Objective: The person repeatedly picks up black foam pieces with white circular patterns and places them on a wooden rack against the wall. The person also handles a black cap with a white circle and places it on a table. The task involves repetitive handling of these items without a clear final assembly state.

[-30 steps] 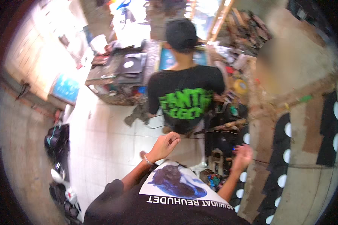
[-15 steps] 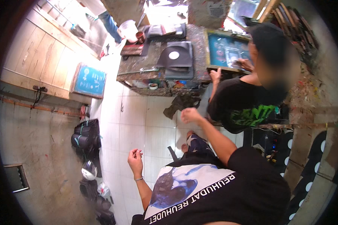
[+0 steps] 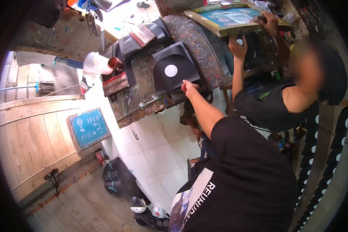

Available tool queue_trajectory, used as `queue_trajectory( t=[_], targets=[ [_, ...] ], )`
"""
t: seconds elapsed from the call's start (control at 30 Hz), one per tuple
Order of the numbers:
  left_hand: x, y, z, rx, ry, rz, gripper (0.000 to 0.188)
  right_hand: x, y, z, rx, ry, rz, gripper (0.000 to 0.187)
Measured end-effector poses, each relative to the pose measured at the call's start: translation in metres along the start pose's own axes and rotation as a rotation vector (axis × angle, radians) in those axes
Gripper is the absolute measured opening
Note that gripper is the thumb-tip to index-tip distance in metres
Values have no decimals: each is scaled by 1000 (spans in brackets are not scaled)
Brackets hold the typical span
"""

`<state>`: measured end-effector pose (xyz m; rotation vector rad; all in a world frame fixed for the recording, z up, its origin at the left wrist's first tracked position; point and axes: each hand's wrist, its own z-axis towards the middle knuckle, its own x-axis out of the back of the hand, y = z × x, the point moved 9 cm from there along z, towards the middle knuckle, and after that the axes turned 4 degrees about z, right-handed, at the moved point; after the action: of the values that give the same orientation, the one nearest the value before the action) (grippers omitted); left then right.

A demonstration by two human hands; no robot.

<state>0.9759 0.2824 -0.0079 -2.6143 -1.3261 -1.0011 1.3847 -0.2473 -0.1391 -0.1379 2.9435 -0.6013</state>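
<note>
My right hand (image 3: pixel 190 88) reaches over the near edge of the paint-stained table, fingers closed in a pinch at the border of a black sheet (image 3: pixel 162 79). This sheet has a rounded far edge and a white disc in its middle. It lies on a stack of dark sheets (image 3: pixel 178 49); how firmly my fingers hold it is hard to make out. My left hand is out of view.
To the right, a co-worker tilts up a blue screen-printing frame (image 3: pixel 220 31) with both hands. A white bucket (image 3: pixel 96 63), brown cup (image 3: pixel 115 63) and red-edged squeegee (image 3: pixel 116 84) stand at the table's left. Another blue screen (image 3: pixel 88 128) leans left; bags and helmets (image 3: pixel 138 205) lie below.
I have come closer to the table, and my right hand has moved forward to the black sheet. My left hand has left the view. The co-worker's screen has been lifted.
</note>
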Motion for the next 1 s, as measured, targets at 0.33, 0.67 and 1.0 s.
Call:
queue_trajectory(
  t=[0.33, 0.67, 1.0],
  targets=[
    [113, 228, 53, -221, 137, -223, 28, -104, -33, -226, 818, -839, -598, 27],
    [198, 469, 111, -802, -368, -773, 39, -97, 23, -315, 483, -946, -492, 15],
    [205, 423, 153, -631, -338, -627, 16, -31, 96, -220, 283, -663, -503, 22]
  ],
)
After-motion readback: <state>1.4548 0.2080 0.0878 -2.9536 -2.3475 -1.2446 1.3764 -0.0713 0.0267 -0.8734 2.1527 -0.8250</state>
